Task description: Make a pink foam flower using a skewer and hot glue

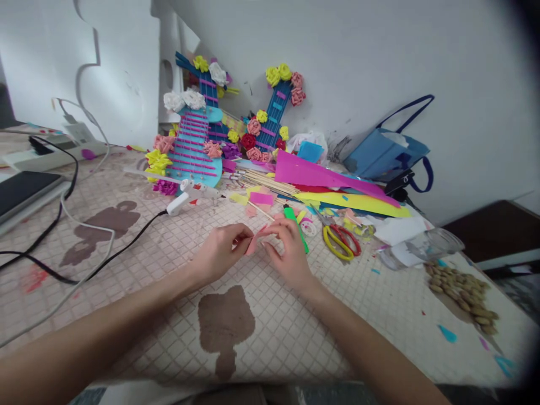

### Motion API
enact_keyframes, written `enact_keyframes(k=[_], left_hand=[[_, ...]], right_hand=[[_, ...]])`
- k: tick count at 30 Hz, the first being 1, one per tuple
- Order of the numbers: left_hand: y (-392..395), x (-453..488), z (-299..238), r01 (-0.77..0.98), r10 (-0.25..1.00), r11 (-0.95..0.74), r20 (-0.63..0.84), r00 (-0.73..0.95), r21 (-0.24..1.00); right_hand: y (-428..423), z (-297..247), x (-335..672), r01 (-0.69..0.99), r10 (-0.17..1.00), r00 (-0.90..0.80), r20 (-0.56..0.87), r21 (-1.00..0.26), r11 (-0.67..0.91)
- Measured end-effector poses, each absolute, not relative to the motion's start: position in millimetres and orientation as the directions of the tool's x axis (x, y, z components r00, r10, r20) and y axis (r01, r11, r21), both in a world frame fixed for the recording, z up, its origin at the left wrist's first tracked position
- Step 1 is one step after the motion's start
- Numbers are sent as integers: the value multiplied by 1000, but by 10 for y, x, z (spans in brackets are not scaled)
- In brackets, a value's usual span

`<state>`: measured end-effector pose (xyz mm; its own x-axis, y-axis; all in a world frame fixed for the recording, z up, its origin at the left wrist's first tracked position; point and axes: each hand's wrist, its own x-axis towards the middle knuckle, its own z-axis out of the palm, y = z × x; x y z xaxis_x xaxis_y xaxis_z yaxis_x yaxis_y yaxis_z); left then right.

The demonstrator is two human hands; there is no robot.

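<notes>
Over the middle of the table, a small piece of salmon-pink paper [252, 246] is held up between my two hands. Thumb and fingers of my left hand [219, 251] pinch its left side. My right hand [290, 256] has curved fingers at the paper's upper right edge, with the thumb a little lower; part of the paper is hidden behind them. Just beyond my right hand lies a green marker-like stick [296, 228]. Pink and yellow paper scraps [261, 198] are scattered past my fingertips, and a thin wooden stick [260, 211] lies among them.
Decorated paper guitars [194, 143] lean at the back. A glue gun [198, 189] with its cord lies left, yellow-handled scissors [337, 243] and red-handled scissors [349, 239] right. Further right are coloured sheets [329, 177], a blue bag [375, 153] and a nut pile [462, 292].
</notes>
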<state>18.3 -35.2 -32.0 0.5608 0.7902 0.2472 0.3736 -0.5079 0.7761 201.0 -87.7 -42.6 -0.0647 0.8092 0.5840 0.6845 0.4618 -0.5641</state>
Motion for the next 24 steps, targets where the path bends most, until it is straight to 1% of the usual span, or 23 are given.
enact_keyframes(k=[3, 9, 13, 15, 19, 24], left_hand=[[-379, 194, -333, 419, 765, -575, 279, 581, 703], [-396, 214, -353, 467, 745, -605, 251, 618, 646], [-402, 220, -385, 471, 742, -613, 257, 620, 634], [-402, 224, -400, 472, 745, -606, 249, 619, 640], [-388, 221, -381, 435, 733, -578, 205, 649, 691], [-347, 198, -321, 435, 730, -503, 97, 677, 747]], right_hand=[[-865, -448, 2012, 750, 809, -112, 576, -486, 450], [-839, -505, 2038, 793, 856, -160, 492, -452, 408], [-844, -492, 2044, 816, 858, -159, 488, -424, 393], [-844, -489, 2048, 817, 861, -169, 480, -420, 395], [-833, -502, 2061, 812, 888, -206, 411, -435, 389], [-828, -517, 2064, 807, 904, -225, 363, -452, 382]])
